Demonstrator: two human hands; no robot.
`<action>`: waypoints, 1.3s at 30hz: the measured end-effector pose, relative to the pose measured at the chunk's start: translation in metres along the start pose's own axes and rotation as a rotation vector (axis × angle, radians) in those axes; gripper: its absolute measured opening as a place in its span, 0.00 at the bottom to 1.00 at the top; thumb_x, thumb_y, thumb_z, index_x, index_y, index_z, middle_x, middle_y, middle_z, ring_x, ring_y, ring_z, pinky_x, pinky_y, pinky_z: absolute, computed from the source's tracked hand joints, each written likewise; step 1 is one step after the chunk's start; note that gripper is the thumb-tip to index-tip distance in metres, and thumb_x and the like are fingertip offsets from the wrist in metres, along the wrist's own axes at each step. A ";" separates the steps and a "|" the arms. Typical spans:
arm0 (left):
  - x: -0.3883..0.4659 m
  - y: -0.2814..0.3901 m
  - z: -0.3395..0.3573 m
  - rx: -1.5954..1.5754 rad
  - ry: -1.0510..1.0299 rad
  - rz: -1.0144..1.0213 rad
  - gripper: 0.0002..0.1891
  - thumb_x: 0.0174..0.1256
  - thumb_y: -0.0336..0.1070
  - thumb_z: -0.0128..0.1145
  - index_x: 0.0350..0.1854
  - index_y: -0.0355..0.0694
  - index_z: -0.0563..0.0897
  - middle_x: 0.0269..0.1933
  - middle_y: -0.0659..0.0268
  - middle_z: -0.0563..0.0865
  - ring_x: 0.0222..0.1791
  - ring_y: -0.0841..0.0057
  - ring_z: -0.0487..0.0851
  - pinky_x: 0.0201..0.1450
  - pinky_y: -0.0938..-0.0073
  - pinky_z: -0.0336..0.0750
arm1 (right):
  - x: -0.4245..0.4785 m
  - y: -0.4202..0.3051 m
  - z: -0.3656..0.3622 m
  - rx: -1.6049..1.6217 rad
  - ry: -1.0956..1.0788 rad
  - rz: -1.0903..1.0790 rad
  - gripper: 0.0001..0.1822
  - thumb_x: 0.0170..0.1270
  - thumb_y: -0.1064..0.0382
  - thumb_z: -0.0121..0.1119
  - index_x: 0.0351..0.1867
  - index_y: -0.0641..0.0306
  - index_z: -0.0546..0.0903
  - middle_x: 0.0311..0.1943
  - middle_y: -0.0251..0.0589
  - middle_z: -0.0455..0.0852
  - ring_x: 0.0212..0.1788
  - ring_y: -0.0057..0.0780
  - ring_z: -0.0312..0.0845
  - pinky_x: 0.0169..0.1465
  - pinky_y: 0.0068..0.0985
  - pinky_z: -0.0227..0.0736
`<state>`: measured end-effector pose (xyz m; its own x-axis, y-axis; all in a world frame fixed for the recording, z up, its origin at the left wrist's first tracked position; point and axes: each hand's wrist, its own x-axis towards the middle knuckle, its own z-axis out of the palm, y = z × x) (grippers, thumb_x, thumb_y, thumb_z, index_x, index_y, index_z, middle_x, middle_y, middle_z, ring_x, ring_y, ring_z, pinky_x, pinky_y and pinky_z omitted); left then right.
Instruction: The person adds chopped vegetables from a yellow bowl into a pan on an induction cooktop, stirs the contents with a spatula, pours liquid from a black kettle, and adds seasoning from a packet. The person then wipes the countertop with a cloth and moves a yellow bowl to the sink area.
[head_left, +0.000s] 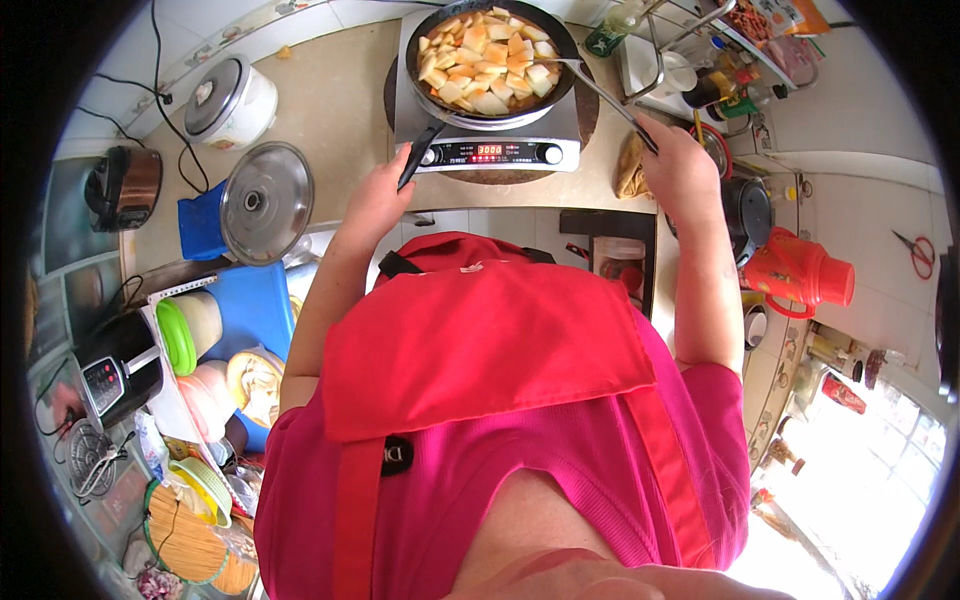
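Before me a dark frying pan (564, 86) rests on a silver induction cooker (491, 135) with a lit red display. Pale, flat-cut vegetable pieces (480, 64) in brownish sauce fill the pan. My left hand (379, 187) is closed around the pan's black handle (421, 154). In my right hand (681, 169) is the long handle of a metal spatula (611, 101), which slants down to the left. Its blade end lies among the vegetable pieces at the pan's right side, partly hidden by them.
Left on the counter are a white rice cooker (244, 109) and a glass pan lid (268, 202) leaning by a blue box (201, 225). A brown cloth (632, 169) lies near my right hand. Further right stand a black pot (750, 214), a red thermos (799, 271) and a metal rack (660, 52).
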<state>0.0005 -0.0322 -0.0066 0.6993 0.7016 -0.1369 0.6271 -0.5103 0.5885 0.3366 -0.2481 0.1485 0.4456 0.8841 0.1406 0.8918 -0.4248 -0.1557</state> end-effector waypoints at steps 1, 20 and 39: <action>-0.001 -0.002 0.001 -0.009 0.001 0.002 0.34 0.67 0.38 0.61 0.76 0.47 0.67 0.46 0.46 0.84 0.48 0.48 0.83 0.50 0.54 0.77 | -0.005 -0.001 -0.006 0.070 -0.033 0.008 0.22 0.62 0.63 0.58 0.59 0.51 0.83 0.42 0.51 0.87 0.45 0.51 0.84 0.50 0.41 0.79; 0.001 -0.001 0.001 0.034 0.009 0.046 0.34 0.67 0.39 0.60 0.76 0.47 0.66 0.47 0.48 0.84 0.48 0.49 0.83 0.49 0.55 0.77 | -0.009 -0.026 0.015 0.058 -0.087 0.086 0.22 0.62 0.61 0.59 0.60 0.53 0.82 0.43 0.52 0.87 0.48 0.53 0.82 0.52 0.43 0.78; -0.002 0.004 -0.004 -0.002 -0.004 0.009 0.34 0.68 0.39 0.60 0.77 0.48 0.66 0.45 0.48 0.84 0.46 0.49 0.84 0.48 0.55 0.77 | -0.017 -0.048 0.020 -0.067 0.046 -0.149 0.23 0.62 0.71 0.55 0.57 0.46 0.84 0.36 0.43 0.83 0.38 0.45 0.85 0.41 0.39 0.82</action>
<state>0.0002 -0.0341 -0.0011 0.7062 0.6951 -0.1343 0.6202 -0.5158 0.5910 0.2845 -0.2388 0.1346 0.3101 0.9291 0.2017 0.9507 -0.3033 -0.0644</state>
